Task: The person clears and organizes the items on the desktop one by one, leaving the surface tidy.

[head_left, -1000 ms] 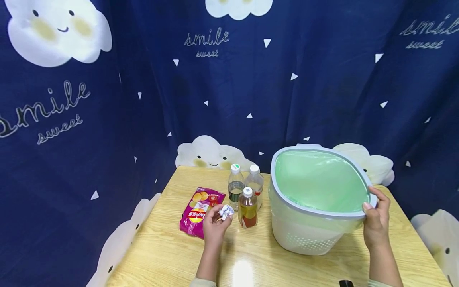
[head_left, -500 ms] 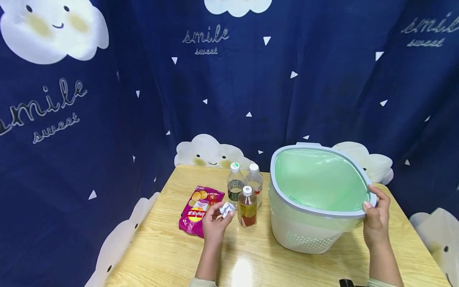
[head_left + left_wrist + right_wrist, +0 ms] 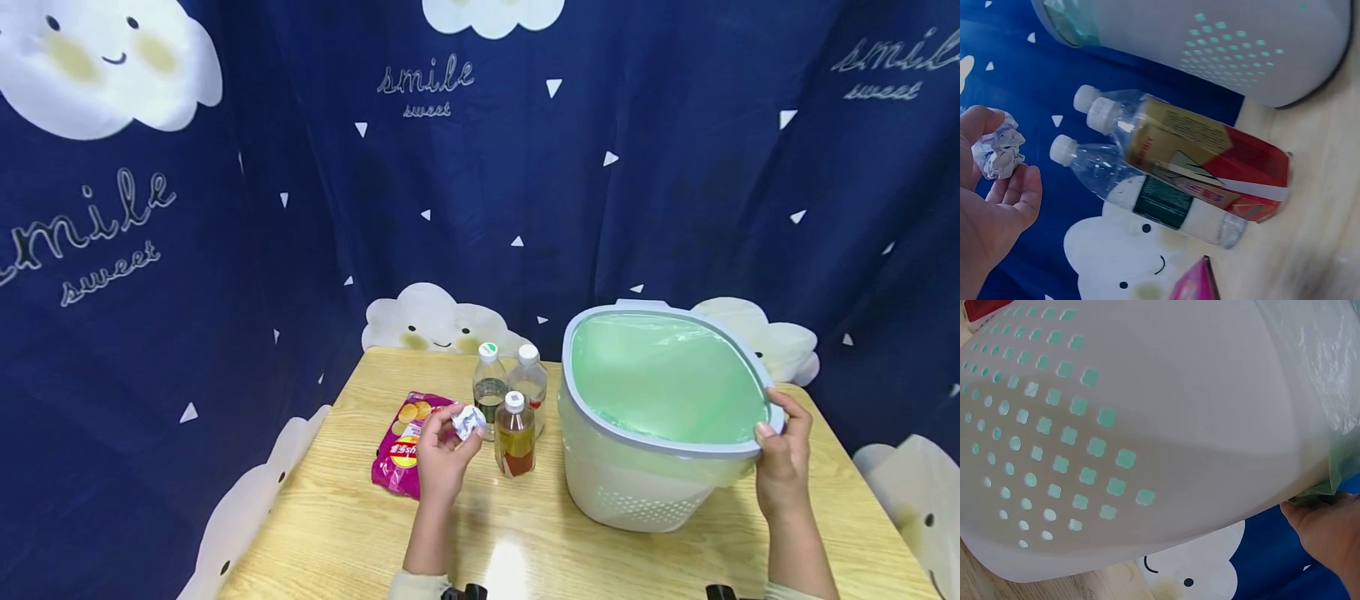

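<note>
Just above the bench [image 3: 322, 525], the left hand [image 3: 441, 462] pinches a crumpled paper ball [image 3: 468, 422] between thumb and fingers, partly covering a magenta Lay's chip bag [image 3: 394, 460] in the head view. Nearby stand two clear plastic bottles [image 3: 490, 393] and a gold-and-red-labelled bottle [image 3: 516, 443]. Right of them, the right hand [image 3: 783, 462] grips the rim of a green-lined white wastebasket [image 3: 626, 487].

The crumpled paper [image 3: 468, 422] is looking rough and matt. The smooth plastic bin [image 3: 600, 479] is looking matt, its thin plastic bag [image 3: 660, 375] glossy. Clear plastic bottles [image 3: 515, 442] and shiny packet [image 3: 396, 468] are gleaming; the wooden table [image 3: 337, 533] is reflecting light.
</note>
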`<state>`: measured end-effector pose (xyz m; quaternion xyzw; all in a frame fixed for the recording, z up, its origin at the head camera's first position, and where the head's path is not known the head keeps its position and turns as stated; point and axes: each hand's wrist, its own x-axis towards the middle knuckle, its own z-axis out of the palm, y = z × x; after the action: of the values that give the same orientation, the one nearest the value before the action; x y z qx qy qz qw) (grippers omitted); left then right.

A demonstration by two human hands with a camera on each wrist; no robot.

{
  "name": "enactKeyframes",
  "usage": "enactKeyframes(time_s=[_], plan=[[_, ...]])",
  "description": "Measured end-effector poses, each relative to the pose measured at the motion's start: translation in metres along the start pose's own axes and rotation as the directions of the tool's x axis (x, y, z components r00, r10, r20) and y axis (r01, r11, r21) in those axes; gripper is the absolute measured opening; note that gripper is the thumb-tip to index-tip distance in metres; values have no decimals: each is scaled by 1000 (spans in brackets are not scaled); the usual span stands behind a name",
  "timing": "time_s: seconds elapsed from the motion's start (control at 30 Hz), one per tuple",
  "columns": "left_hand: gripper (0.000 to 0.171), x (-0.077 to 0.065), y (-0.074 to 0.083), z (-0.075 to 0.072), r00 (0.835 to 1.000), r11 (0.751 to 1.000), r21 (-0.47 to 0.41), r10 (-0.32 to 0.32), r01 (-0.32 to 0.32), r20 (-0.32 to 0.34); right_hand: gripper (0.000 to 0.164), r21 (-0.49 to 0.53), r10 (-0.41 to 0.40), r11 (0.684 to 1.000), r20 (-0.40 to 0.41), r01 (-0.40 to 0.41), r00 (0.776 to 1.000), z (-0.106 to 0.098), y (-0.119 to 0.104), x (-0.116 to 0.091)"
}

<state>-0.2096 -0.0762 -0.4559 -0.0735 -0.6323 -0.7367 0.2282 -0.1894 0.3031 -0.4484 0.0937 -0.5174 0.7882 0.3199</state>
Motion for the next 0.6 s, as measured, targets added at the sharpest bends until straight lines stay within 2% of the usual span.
enactKeyframes(time_s=[0.37,0.6], plan=[[41,14,17,7,998,1000,19,-10,9,58,50,-12,13,1000,-31,-13,999,0,0,-1],[39,25,30,14,992,999,42,-7,2,123,51,5,0,1000,-9,0,1000,-1,2,-1]])
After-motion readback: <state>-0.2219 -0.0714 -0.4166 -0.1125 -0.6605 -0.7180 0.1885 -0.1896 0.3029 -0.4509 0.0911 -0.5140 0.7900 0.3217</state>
